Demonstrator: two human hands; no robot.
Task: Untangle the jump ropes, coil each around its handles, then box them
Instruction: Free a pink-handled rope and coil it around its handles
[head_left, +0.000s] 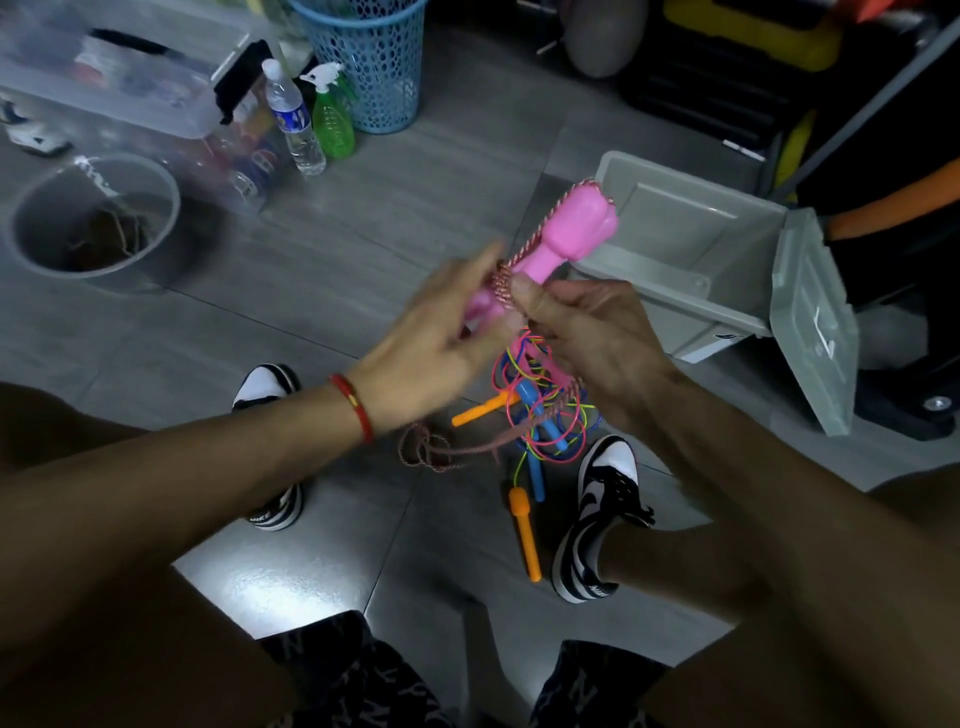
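Note:
I hold a pair of pink jump-rope handles (571, 234) in front of me, tilted up to the right. A pink-and-white braided rope (530, 244) runs along them and is coiled around their middle. My right hand (597, 338) grips the handles at the coil with the thumb on top. My left hand (441, 338) is blurred beside the coil, fingers around the rope. The braided rope's loose end (431, 449) trails on the floor. Below my hands lies a tangle of thin coloured ropes (540, 400) with orange handles (524, 530) and blue handles (535, 467).
An open grey plastic box (685, 244) with its lid (810, 322) hanging down stands at the right. A clear bucket (93, 218), a water bottle (293, 117), a green spray bottle (332, 114) and a blue basket (369, 62) stand at the back. My shoes (597, 514) flank the tangle.

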